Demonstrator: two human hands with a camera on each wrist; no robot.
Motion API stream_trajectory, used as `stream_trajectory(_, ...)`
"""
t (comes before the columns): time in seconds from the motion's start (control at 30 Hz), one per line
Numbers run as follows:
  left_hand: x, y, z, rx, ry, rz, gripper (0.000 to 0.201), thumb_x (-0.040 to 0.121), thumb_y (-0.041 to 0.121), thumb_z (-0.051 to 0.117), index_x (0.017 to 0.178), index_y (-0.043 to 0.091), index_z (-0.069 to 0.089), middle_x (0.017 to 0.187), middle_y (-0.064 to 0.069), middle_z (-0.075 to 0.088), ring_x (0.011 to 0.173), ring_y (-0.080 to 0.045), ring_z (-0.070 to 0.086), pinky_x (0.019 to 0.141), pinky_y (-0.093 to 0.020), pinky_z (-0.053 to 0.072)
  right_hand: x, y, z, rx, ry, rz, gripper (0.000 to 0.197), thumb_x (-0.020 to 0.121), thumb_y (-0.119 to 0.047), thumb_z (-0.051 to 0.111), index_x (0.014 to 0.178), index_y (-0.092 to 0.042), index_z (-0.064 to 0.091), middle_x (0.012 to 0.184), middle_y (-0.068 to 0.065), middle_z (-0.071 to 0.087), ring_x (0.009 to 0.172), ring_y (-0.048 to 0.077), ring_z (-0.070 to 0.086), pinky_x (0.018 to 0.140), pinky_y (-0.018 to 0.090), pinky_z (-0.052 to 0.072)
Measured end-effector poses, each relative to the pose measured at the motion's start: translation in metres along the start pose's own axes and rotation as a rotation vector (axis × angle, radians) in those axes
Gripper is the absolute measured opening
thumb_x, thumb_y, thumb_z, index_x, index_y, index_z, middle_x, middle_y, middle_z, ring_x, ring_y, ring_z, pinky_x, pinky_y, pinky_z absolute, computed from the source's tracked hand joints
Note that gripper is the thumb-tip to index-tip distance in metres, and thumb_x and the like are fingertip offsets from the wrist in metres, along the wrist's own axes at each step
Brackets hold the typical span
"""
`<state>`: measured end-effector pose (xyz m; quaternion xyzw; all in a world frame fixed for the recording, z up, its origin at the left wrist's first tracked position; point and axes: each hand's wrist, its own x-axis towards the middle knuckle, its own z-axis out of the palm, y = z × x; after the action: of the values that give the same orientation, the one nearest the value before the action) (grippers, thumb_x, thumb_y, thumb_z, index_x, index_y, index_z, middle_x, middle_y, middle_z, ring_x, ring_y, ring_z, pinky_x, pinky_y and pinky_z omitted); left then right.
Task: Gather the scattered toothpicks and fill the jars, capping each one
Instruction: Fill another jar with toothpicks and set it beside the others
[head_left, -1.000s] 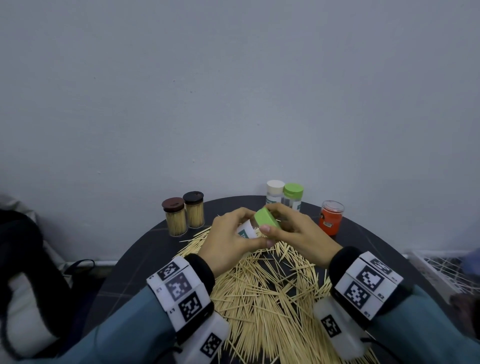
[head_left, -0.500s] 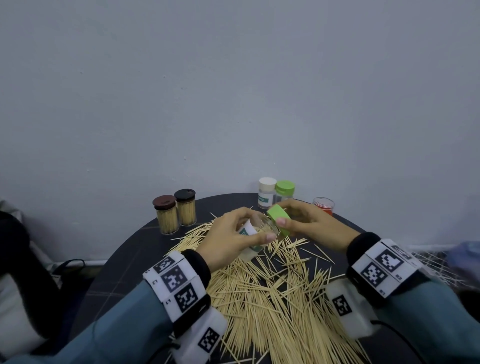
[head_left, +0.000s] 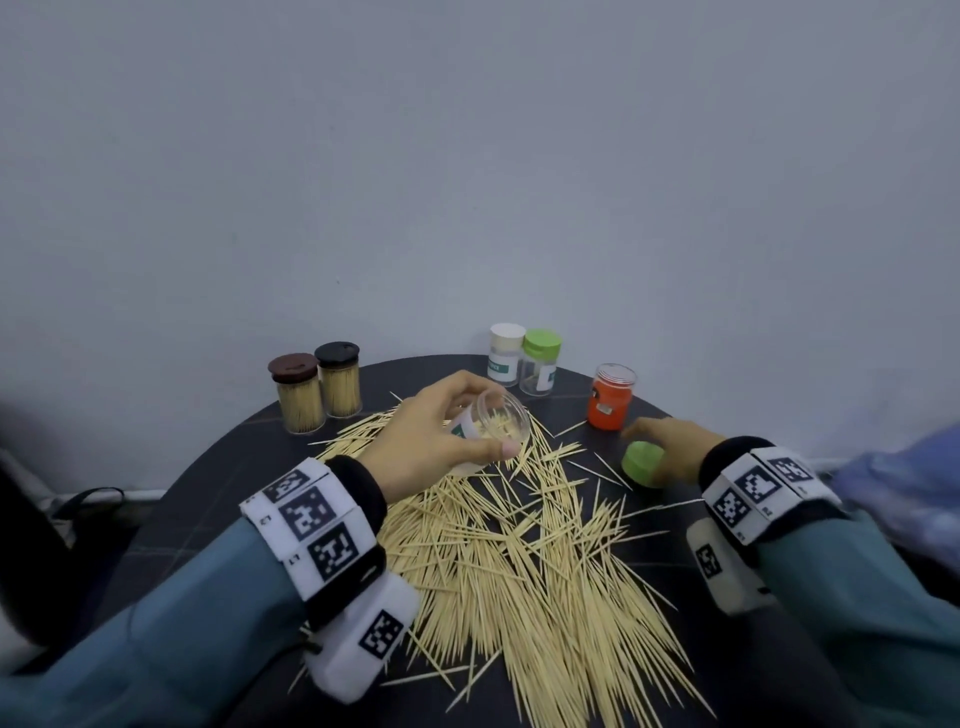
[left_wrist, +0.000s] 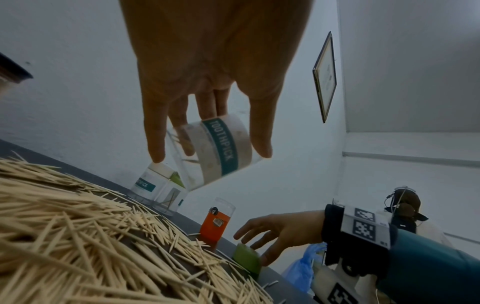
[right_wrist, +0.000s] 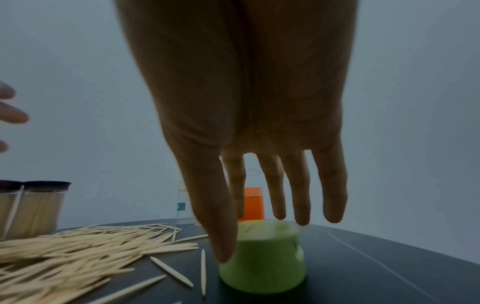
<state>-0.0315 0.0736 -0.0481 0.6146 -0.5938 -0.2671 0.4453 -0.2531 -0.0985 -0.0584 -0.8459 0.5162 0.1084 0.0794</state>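
My left hand (head_left: 491, 415) grips a clear, uncapped toothpick jar (head_left: 511, 423), tilted with its mouth toward me, above the far end of the toothpick pile (head_left: 519, 551). The left wrist view shows the jar (left_wrist: 223, 152) with a teal TOOTHPICK label, held between thumb and fingers (left_wrist: 155, 152). The green cap (head_left: 643, 464) stands on the dark round table (head_left: 208, 509), right of the pile. My right hand (head_left: 654, 441) hovers over it with fingers straight. In the right wrist view the thumb (right_wrist: 221, 246) touches the side of the cap (right_wrist: 262, 267).
Two filled jars with a brown lid (head_left: 297, 395) and a black lid (head_left: 340, 379) stand at the back left. A white-capped jar (head_left: 505, 353), a green-capped jar (head_left: 540, 361) and an orange jar (head_left: 610, 397) stand at the back right. The table's right edge is near the cap.
The right hand took the green cap off the jar, carried it right and set it on the table, and its fingers have straightened. The left hand keeps the jar, now uncapped.
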Motion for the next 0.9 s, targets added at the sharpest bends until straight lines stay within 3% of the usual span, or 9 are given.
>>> stream_trajectory(0.13, -0.001, 0.001, -0.001, 0.007, -0.002, 0.002, 0.06, 0.063, 0.04, 0.078, 0.118, 0.027, 0.056, 0.122, 0.014, 0.059, 0.117, -0.005, 0.054, 0.101, -0.028, 0.041, -0.008, -0.001, -0.003, -0.008, 0.055, 0.01, 0.052, 0.083, -0.014, 0.065, 0.13, -0.018, 0.044, 0.13, 0.012, 0.044, 0.12, 0.026, 0.046, 0.094, 0.029, 0.039)
stream_trajectory(0.27, -0.003, 0.0, -0.002, 0.036, 0.007, 0.006, 0.054, 0.07, 0.031, 0.077, 0.119, 0.025, 0.055, 0.121, 0.013, 0.059, 0.114, -0.004, 0.053, 0.083, -0.01, 0.037, -0.018, 0.002, -0.007, -0.037, 0.068, -0.005, 0.026, 0.08, -0.01, 0.067, 0.103, -0.019, 0.057, 0.12, 0.008, 0.055, 0.097, 0.018, 0.05, 0.07, 0.02, 0.039)
stream_trajectory(0.33, -0.002, 0.0, -0.002, 0.045, 0.006, -0.002, 0.054, 0.07, 0.032, 0.078, 0.119, 0.025, 0.055, 0.121, 0.012, 0.059, 0.115, -0.005, 0.053, 0.086, -0.013, 0.038, -0.023, 0.004, -0.005, -0.078, 0.005, -0.011, 0.025, 0.08, -0.011, 0.068, 0.103, -0.017, 0.062, 0.117, 0.006, 0.058, 0.096, 0.017, 0.051, 0.06, 0.014, 0.035)
stream_trajectory(0.4, -0.002, 0.0, -0.002, 0.054, 0.0, -0.007, 0.055, 0.069, 0.034, 0.078, 0.119, 0.026, 0.055, 0.121, 0.013, 0.06, 0.116, -0.006, 0.052, 0.095, -0.021, 0.038, -0.028, 0.006, -0.002, -0.106, -0.041, 0.005, 0.031, 0.079, -0.011, 0.07, 0.109, -0.013, 0.064, 0.118, 0.006, 0.059, 0.105, 0.02, 0.054, 0.063, 0.017, 0.038)
stream_trajectory(0.5, -0.002, 0.001, 0.0, 0.065, -0.023, -0.009, 0.055, 0.069, 0.036, 0.077, 0.118, 0.026, 0.056, 0.119, 0.016, 0.06, 0.116, -0.005, 0.052, 0.101, -0.027, 0.037, -0.034, 0.014, 0.001, -0.098, -0.023, 0.007, 0.035, 0.079, -0.011, 0.07, 0.113, -0.012, 0.062, 0.118, 0.007, 0.061, 0.098, 0.018, 0.055, 0.075, 0.018, 0.039)
stream_trajectory(0.7, -0.002, 0.0, 0.002, 0.056, -0.044, 0.006, 0.052, 0.068, 0.03, 0.079, 0.115, 0.025, 0.057, 0.113, 0.016, 0.063, 0.109, -0.001, 0.057, 0.089, -0.016, 0.042, -0.047, 0.019, 0.007, -0.145, -0.088, 0.012, 0.043, 0.086, -0.02, 0.063, 0.128, -0.016, 0.055, 0.125, 0.007, 0.059, 0.116, 0.022, 0.053, 0.096, 0.026, 0.042)
stream_trajectory(0.9, -0.003, 0.0, 0.003, 0.058, -0.059, 0.002, 0.052, 0.068, 0.031, 0.079, 0.115, 0.025, 0.057, 0.115, 0.016, 0.062, 0.111, -0.002, 0.056, 0.084, -0.012, 0.039, -0.052, 0.0, 0.015, -0.24, -0.134, -0.025, 0.043, 0.089, -0.026, 0.059, 0.128, -0.011, 0.053, 0.124, 0.011, 0.057, 0.114, 0.025, 0.054, 0.093, 0.028, 0.044)
